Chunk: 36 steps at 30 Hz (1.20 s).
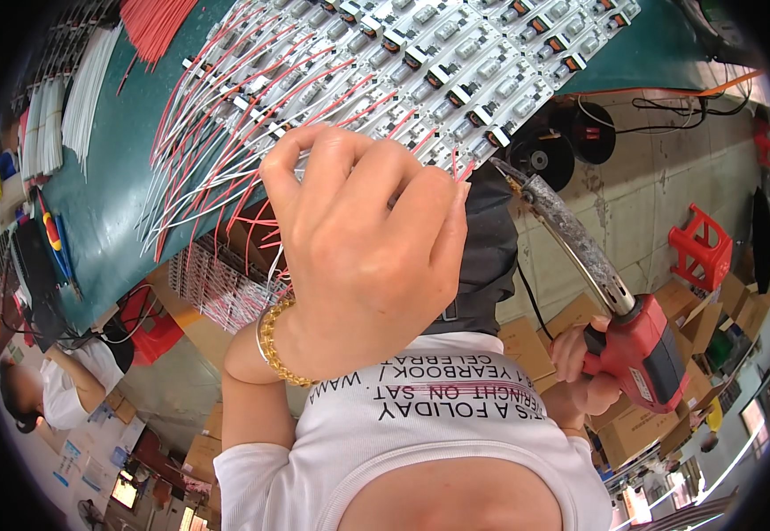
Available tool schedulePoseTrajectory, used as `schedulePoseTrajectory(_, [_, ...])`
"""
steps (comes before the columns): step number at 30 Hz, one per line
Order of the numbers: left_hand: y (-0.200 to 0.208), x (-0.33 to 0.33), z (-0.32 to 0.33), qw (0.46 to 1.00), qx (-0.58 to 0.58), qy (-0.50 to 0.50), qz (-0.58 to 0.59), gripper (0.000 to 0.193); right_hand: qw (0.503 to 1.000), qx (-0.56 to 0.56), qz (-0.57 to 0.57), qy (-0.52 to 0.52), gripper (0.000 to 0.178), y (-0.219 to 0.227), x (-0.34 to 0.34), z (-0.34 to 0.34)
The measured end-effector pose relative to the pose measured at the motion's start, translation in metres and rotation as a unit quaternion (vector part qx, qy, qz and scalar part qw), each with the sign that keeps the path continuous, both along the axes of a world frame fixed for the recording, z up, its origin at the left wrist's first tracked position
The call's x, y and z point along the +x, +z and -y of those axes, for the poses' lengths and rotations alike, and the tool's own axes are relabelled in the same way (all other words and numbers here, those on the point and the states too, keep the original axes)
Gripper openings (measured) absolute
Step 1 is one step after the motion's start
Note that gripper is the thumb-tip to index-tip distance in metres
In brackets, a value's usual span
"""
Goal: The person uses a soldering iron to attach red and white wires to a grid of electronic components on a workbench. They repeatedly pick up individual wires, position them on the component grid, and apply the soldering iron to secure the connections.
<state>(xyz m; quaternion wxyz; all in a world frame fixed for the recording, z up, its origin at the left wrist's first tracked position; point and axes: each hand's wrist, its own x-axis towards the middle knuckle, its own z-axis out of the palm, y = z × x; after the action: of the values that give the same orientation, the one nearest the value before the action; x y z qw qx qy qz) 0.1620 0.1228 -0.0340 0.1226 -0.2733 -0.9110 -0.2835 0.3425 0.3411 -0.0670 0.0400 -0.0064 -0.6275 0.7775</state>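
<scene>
- Left grip (369, 243), a bare hand with a gold-coloured link bracelet (268, 341) at the wrist: stood over the near edge of the panel, back uppermost, fingers curled down; whether it pinched a wire could not be made out.
- Right grip (569, 356), a bare hand: was wrapped around the handle of a red-and-black soldering iron (640, 341) with a long metal barrel, at the near right.
- The iron's dark pointed tip: lay just beside the panel's right near corner, close to the left thumb; contact could not be judged.
- Panel of silvery-white rectangular circuit boards (456, 66), set in rows: lay on the far side, partly beyond the counter's near edge.
- Thin red and white insulated wires (212, 168): fanned from the panel's left part toward the near left.
- Green-topped counter (106, 239): carried the panel.
- Bundle of red wires (157, 28), far left; bundle of white wires (93, 102), left of it.
- Hand tool with red-and-yellow handles (51, 232): lay on the left.
- Black round spools (542, 161): stood below the counter, right of the panel.
- Red plastic stool (702, 248): stood on the floor, right.
</scene>
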Motion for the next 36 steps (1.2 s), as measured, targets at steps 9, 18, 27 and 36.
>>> schedulePoseTrajectory(9, [-0.001, 0.001, 0.002, 1.0, 0.009, -0.001, 0.0, 0.015, 0.994, 0.031, 0.089, -0.064, 0.08, 0.015, -0.006, 0.015])
schedulePoseTrajectory(18, [-0.006, 0.001, -0.001, 0.999, 0.037, 0.01, 0.009, 0.014, 0.993, 0.036, 0.105, -0.045, 0.069, 0.013, -0.005, 0.013])
schedulePoseTrajectory(27, [-0.004, -0.001, -0.001, 0.999, 0.046, 0.007, 0.015, 0.015, 0.987, -0.058, 0.102, -0.114, 0.07, 0.002, 0.017, 0.006])
schedulePoseTrajectory(36, [-0.003, -0.002, 0.0, 0.999, 0.048, 0.002, 0.02, 0.015, 0.996, -0.02, 0.078, -0.036, 0.074, -0.001, 0.013, -0.005])
